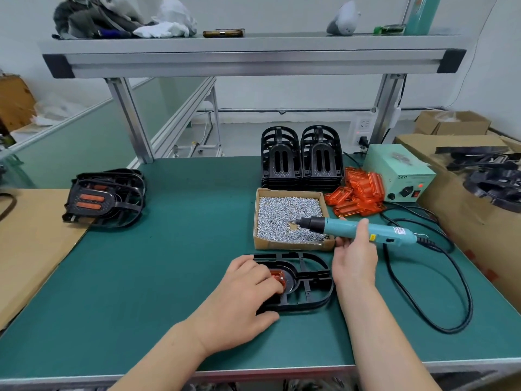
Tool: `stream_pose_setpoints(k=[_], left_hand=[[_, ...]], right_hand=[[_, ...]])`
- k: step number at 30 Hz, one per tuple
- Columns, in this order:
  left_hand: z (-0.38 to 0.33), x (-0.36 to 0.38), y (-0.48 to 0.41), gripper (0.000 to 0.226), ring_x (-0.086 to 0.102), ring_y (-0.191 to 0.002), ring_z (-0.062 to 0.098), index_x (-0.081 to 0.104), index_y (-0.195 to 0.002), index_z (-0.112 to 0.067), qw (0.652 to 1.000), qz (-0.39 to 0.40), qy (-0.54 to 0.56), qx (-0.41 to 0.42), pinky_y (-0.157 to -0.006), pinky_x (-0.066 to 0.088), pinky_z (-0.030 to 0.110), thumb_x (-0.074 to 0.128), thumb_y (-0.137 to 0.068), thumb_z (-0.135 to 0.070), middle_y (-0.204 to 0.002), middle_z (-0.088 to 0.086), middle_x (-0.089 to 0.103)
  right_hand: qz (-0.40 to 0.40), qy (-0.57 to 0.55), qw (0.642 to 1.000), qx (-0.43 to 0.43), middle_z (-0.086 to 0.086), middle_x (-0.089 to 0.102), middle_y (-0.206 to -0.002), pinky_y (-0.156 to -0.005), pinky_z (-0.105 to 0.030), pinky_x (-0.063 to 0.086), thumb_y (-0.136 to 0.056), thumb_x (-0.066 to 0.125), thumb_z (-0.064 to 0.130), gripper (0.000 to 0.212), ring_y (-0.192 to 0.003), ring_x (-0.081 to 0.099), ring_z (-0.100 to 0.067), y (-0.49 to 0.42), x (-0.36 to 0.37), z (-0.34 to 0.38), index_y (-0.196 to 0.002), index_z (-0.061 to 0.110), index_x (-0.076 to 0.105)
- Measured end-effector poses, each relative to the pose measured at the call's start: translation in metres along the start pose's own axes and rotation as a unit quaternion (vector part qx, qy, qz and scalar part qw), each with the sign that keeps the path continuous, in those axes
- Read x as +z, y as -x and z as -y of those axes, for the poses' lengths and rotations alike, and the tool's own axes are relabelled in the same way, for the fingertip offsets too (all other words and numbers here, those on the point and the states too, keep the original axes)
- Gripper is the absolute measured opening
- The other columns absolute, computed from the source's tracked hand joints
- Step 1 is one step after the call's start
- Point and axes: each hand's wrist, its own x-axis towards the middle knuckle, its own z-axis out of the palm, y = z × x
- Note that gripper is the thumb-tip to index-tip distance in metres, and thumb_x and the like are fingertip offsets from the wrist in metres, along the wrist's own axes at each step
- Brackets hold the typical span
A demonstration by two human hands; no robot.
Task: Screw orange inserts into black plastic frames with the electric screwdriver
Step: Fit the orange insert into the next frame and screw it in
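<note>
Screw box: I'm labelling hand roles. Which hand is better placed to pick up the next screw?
Right. The right hand grips the electric screwdriver, whose tip is already over the screw box. The left hand rests on the orange insert and black frame, apparently steadying them.

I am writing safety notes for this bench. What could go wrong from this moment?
1. The fingers of the left hand lie on the orange insert in the black frame; the screwdriver may slip onto them.
2. Its tip is at the box of screws; it may lift none, or scatter some.
3. The cable loops beside the frame and may snag.
</note>
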Motion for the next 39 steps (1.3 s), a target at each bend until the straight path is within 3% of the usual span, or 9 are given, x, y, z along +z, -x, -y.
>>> stream_pose_setpoints(k=[9,14,20,24,27,31,34,36,39], left_hand=[[0.009,-0.025,-0.002,0.026,0.06,-0.091,0.022,0.07,-0.114,-0.01,0.99,-0.125,-0.013,0.062,-0.101,0.044,0.037,0.063,-0.091,-0.021,-0.099,0.0,0.067],[0.023,-0.026,-0.021,0.031,0.054,-0.106,0.016,0.068,-0.128,-0.023,0.968,-0.184,0.149,-0.082,-0.097,0.041,0.023,0.059,-0.099,-0.031,-0.113,0.002,0.053],[0.035,-0.01,-0.037,0.059,0.049,-0.108,0.007,0.033,-0.148,-0.049,0.932,-0.158,0.276,-0.177,-0.097,0.03,0.007,0.047,-0.104,-0.012,-0.111,-0.006,0.047],[0.047,0.001,-0.042,0.071,0.046,-0.132,0.002,0.006,-0.158,-0.037,0.903,-0.127,0.314,-0.264,-0.114,0.033,0.026,0.049,-0.103,-0.021,-0.143,-0.018,0.05],[0.05,0.009,-0.037,0.063,0.051,-0.127,0.002,0.022,-0.154,-0.035,0.896,-0.103,0.324,-0.286,-0.113,0.039,0.036,0.052,-0.102,-0.018,-0.135,-0.022,0.056],[0.047,0.011,-0.029,0.065,0.057,-0.117,0.0,0.039,-0.136,-0.054,0.915,-0.093,0.29,-0.265,-0.101,0.044,0.027,0.056,-0.094,-0.007,-0.12,-0.031,0.062],[0.05,0.015,-0.029,0.057,0.058,-0.096,0.011,0.051,-0.135,-0.04,0.923,-0.084,0.224,-0.3,-0.087,0.046,0.028,0.059,-0.091,-0.006,-0.095,-0.016,0.068],[0.051,0.016,-0.027,0.042,0.056,-0.084,0.003,0.06,-0.126,-0.032,0.907,-0.085,0.245,-0.332,-0.078,0.044,0.02,0.061,-0.092,-0.007,-0.088,-0.014,0.066],[0.052,0.013,-0.024,0.026,0.061,-0.081,0.005,0.067,-0.107,-0.029,0.89,-0.09,0.274,-0.352,-0.081,0.049,0.025,0.065,-0.091,-0.009,-0.087,-0.013,0.07]], right_hand=[[-0.016,0.009,1.0,0.014,-0.006,0.061,-0.119,-0.067,-0.017,0.051,-0.103,0.055,0.042,0.047,-0.085,0.061,-0.011,-0.003,0.001,-0.001,-0.132,0.005,0.052],[-0.017,-0.01,1.0,0.009,-0.001,0.064,-0.103,-0.061,-0.017,0.051,-0.103,0.056,0.037,0.041,-0.08,0.062,-0.009,-0.001,0.004,0.0,-0.13,0.007,0.049],[-0.015,-0.012,1.0,0.006,-0.005,0.061,-0.114,-0.07,-0.019,0.05,-0.103,0.055,0.037,0.036,-0.089,0.061,-0.012,-0.003,0.004,0.0,-0.125,0.009,0.05],[-0.014,-0.008,1.0,0.004,-0.007,0.06,-0.119,-0.074,-0.021,0.051,-0.103,0.055,0.037,0.038,-0.089,0.061,-0.014,-0.003,0.004,-0.001,-0.127,0.008,0.05],[-0.019,0.003,1.0,0.01,-0.006,0.06,-0.115,-0.072,-0.021,0.053,-0.102,0.056,0.04,0.04,-0.087,0.062,-0.014,-0.002,0.003,-0.001,-0.125,0.007,0.05],[-0.016,-0.001,1.0,0.005,-0.007,0.06,-0.118,-0.072,-0.021,0.053,-0.102,0.057,0.04,0.048,-0.088,0.062,-0.014,-0.002,0.002,-0.001,-0.133,0.004,0.049],[-0.006,-0.004,1.0,0.002,-0.009,0.06,-0.117,-0.074,-0.022,0.053,-0.102,0.057,0.039,0.049,-0.087,0.063,-0.014,-0.002,0.002,-0.001,-0.134,0.004,0.048],[-0.002,-0.003,1.0,0.004,-0.008,0.06,-0.113,-0.069,-0.021,0.053,-0.101,0.058,0.039,0.045,-0.084,0.063,-0.014,-0.002,0.002,-0.002,-0.13,0.005,0.049],[-0.005,-0.001,1.0,0.007,-0.007,0.06,-0.111,-0.064,-0.019,0.053,-0.101,0.058,0.039,0.04,-0.081,0.063,-0.012,-0.003,0.002,-0.001,-0.125,0.008,0.05]])
